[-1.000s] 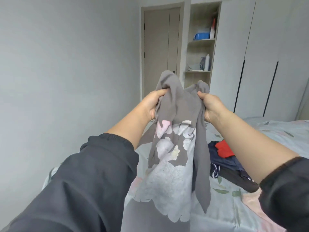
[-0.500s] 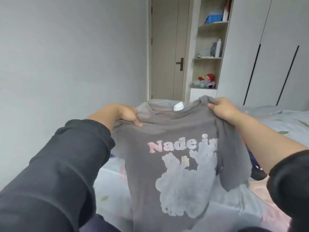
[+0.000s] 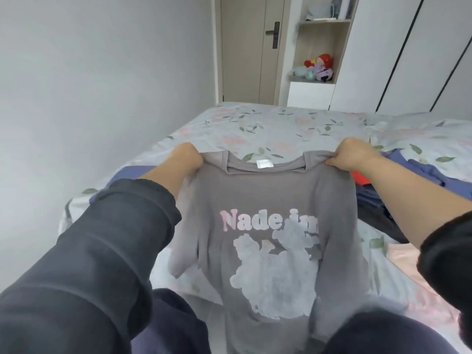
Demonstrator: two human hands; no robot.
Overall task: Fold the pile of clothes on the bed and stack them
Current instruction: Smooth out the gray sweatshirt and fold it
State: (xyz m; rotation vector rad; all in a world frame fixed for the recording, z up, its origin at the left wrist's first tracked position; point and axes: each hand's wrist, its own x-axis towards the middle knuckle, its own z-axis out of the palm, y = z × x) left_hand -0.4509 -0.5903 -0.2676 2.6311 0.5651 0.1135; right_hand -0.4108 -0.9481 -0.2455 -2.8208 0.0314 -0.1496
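Over the near end of the bed [image 3: 255,126], head view, the only one: grey T-shirt [image 3: 268,195] held up and spread by the shoulders, print side toward the camera, neck label [image 3: 264,163] top centre. Left hand [image 3: 187,158] grips the left shoulder, fingers curled round the cloth. Right hand [image 3: 353,155] pinches the right shoulder, thumb on the near side, fingers wrapped behind. Collar is fairly taut between them. Both short sleeves hang loose at the sides. Hem drops out of frame at the bottom, so can't tell whether it touches the bed or the person's lap.

Pile of clothes [image 3: 421,172] lies on the bed to the right, just behind the right forearm: blue and dark pieces, one red piece [image 3: 358,178] showing. A flat blue cloth [image 3: 127,172] sits at the left bed edge behind the left arm; can't tell if it's a folded item or bedding. No clear folded stack in sight.

Judgement: shirt is opened out, fold not started, most of the pile left to do.

Risks:
- Laid down as is, print faces up, so folded-in sleeves end up on top. Cause: no flip before laying.
- Loose sleeves can tuck under the body on the way down and leave lumps.
- Lower part may bunch on the lap, since little free bed shows near the person.
- Right side lands near the pile, so the sleeve could drape onto it and drag pieces along.
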